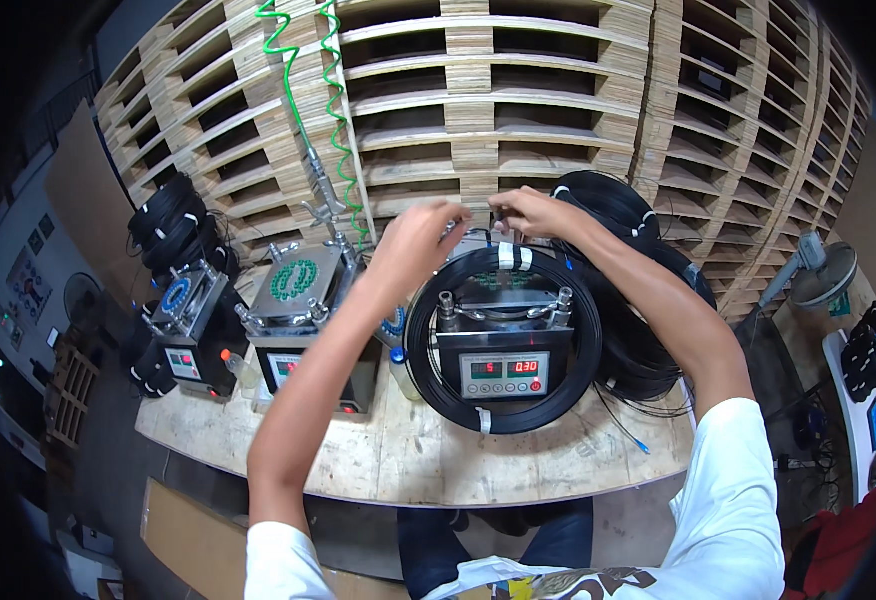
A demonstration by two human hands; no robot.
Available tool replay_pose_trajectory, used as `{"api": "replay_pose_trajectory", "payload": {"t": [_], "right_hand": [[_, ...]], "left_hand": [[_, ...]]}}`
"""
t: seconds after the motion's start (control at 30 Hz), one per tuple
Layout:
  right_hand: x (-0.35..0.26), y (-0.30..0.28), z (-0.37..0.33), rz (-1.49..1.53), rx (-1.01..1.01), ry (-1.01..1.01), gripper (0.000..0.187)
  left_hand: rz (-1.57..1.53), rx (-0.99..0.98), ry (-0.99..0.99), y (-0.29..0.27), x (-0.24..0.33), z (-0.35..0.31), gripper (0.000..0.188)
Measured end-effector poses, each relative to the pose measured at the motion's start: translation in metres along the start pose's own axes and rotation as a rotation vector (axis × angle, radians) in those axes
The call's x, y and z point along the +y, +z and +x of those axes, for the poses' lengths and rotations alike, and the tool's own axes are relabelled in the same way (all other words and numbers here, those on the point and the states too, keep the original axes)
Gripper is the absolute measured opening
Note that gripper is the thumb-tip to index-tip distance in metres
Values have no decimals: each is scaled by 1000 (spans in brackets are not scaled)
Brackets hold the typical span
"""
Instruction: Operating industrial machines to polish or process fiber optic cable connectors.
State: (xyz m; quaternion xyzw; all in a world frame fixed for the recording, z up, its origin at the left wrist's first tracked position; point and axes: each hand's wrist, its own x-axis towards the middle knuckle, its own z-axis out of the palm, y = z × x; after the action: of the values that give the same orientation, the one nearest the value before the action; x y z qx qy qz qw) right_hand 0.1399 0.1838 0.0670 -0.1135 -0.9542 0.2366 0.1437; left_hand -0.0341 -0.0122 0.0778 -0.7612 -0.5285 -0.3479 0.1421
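Note:
A coil of black cable [589, 345], bound with white ties, stands upright in front of a metal polishing machine [503, 344] with a lit red number display. Above the coil's top, behind the machine's clamps, my left hand [420, 245] has its fingers curled together; a slight blur hides what is in them. Close to its right, my right hand [536, 213] pinches a small dark piece between thumb and fingertips, too small to name. A thin dark cable end seems to run just below the fingertips. The hands are a little apart.
Two similar machines [293, 285] [190, 325] with round fixtures stand on the left of the wooden table [398, 480]. More black cable coils [648, 320] lie at right. Small bottles [405, 378] stand between machines. Green air hoses [283, 50] hang before stacked pallets [478, 60]. A fan [823, 272] is far right.

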Motion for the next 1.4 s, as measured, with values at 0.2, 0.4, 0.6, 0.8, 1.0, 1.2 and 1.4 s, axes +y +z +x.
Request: {"api": "replay_pose_trajectory", "payload": {"t": [0.2, 0.4, 0.6, 0.8, 1.0, 1.2, 1.4], "right_hand": [[-29, 2, -12, -333, 15, -46, 24], [-26, 4, -54, -459, 224, -129, 24], [-13, 16, -77, -376, 298, -115, 23], [-20, 20, -86, -401, 282, -47, 23], [-16, 27, -83, -531, 310, -78, 21], [-27, 10, -101, -827, 356, -184, 27], [-57, -8, -142, -481, 301, -241, 30]], "left_hand": [[87, -481, -46, 53, -54, 72, 20], [92, -865, -292, 88, -43, 89, 15], [305, -832, 14, 102, -47, 89, 12], [373, -858, 263, 96, -41, 86, 10], [-74, -747, -150, 58, -36, 90, 24], [191, -171, -103, 16, 10, 41, 25], [-297, 51, -263, -8, 14, -46, 33]]}}
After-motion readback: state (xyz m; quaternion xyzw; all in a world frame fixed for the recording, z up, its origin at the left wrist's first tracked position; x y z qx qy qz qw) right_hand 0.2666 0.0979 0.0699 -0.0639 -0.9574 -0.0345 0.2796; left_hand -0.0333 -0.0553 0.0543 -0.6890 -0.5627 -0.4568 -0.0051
